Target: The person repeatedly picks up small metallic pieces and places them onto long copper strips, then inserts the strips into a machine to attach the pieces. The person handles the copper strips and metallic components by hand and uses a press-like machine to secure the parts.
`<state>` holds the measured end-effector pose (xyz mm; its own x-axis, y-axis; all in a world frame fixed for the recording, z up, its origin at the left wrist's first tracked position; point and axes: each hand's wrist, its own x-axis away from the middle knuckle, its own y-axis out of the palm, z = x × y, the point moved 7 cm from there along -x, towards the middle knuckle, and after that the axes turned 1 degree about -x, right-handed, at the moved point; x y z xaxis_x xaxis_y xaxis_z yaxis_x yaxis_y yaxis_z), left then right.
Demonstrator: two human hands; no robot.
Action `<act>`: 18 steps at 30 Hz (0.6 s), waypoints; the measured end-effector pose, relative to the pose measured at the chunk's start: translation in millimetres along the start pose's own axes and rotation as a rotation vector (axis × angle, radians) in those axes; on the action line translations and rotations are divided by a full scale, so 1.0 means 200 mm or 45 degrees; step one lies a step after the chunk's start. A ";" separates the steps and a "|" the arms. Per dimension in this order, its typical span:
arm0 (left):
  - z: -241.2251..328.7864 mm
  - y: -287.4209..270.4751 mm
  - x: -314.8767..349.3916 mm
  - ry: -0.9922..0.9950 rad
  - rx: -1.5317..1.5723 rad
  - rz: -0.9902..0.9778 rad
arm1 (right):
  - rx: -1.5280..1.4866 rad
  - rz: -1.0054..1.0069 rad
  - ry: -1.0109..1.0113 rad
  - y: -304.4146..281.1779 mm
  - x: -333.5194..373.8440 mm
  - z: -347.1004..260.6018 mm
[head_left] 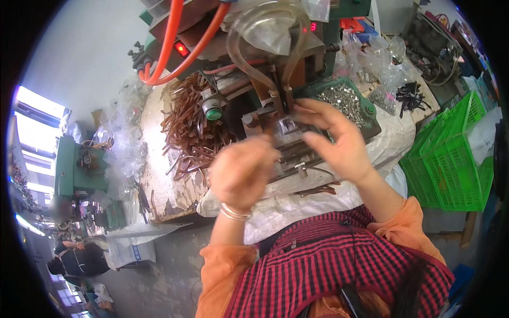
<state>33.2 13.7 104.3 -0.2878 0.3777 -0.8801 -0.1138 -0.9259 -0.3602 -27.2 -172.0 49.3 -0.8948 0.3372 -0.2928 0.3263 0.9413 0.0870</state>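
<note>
My left hand [241,172] is smeared by motion in front of a bench press [286,127], left of its work spot. Its fingers look curled, but whether they hold anything cannot be made out. At the right side of the same spot is my right hand [342,143], its thumb and fingers spread apart with nothing visible between them. A pile of brown strips [191,127] lies left of the press. To its right, a green tray [374,127] holds many small shiny metal pieces [342,100]. A round green button [213,114] sits on the press's left side.
Orange hoses [175,42] and a clear looped tube [233,47] hang over the press. A bright green plastic crate [450,159] stands at the right. Black strips [412,97] and plastic bags [392,53] lie at the back right. Another person [82,259] is far left.
</note>
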 end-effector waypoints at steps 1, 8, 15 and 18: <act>0.03 0.06 0.05 0.072 -0.036 -0.075 | 0.524 0.096 -0.089 -0.12 -0.01 0.02; 0.08 0.25 0.13 0.312 -0.153 -0.148 | 1.638 0.469 -0.250 -0.62 -0.01 0.43; 0.06 0.24 0.13 0.360 -0.104 -0.004 | 1.101 0.617 0.042 -0.77 -0.05 0.52; 0.06 0.23 0.15 0.326 -0.109 0.012 | 1.088 0.581 0.075 -0.74 -0.07 0.55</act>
<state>7.8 -17.5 64.4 -0.0377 0.3675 -0.9293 -0.0280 -0.9300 -0.3666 -30.2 -318.0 -63.8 -0.6335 0.6889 -0.3523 0.7365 0.3972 -0.5476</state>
